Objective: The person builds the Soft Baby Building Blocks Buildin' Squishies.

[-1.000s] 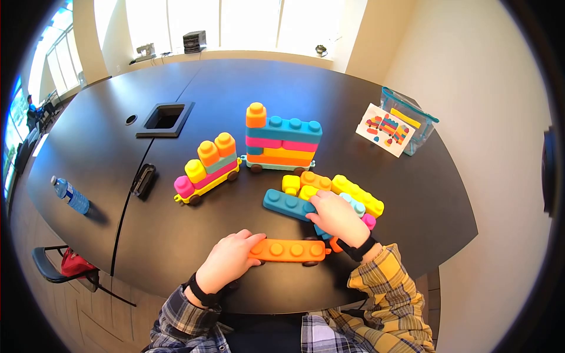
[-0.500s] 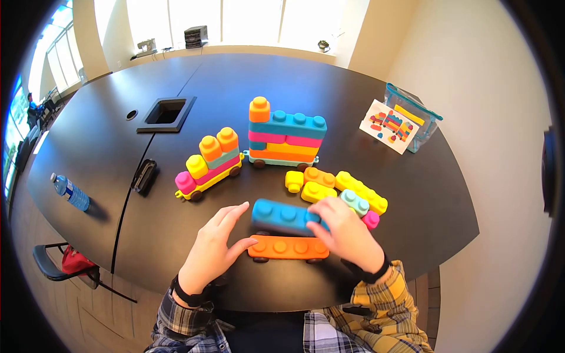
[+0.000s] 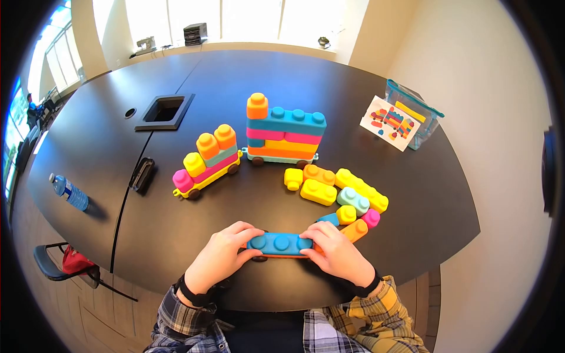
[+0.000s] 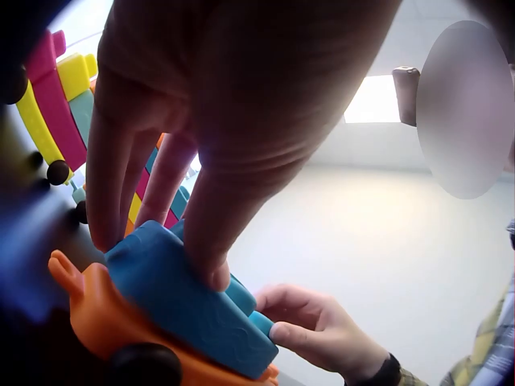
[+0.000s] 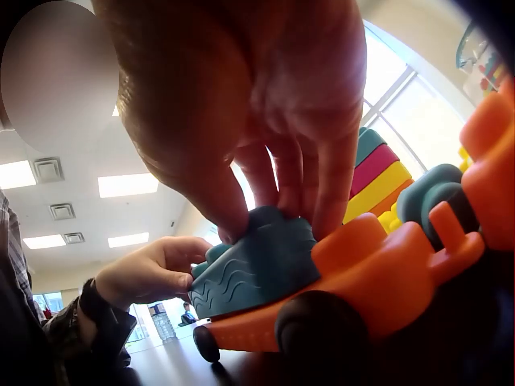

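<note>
Blue studded plastic block (image 3: 281,242), just lowered, now sits atop orange plastic wheeled base (image 5: 390,281) on black table (image 3: 406,247), nr its edge; can't tell if fully seated. L hand (image 3: 216,259) now pinches one end, R hand (image 3: 347,257) t'other.

Looks like smooth, mostly matt plastic on the blue block (image 5: 257,269), with wavy lines moulded into the side. Equally smooth on the orange wheeled base (image 5: 378,277), with a soft sheen along the rounded edges. Black and smooth, faintly shiny, on the wheel (image 5: 322,326). Similar smooth plastic on the tall stack (image 3: 285,123) and the loose yellow block (image 3: 318,192). Dark and smooth across the counter (image 3: 170,247), glossy towards the far side. Clear, shiny plastic on the bottle (image 3: 69,192); see-through plastic on the pouch (image 3: 428,122). Paper-like on the printed card (image 3: 382,129). Soft-looking cloth on the plaid sleeves (image 3: 385,317).
</note>
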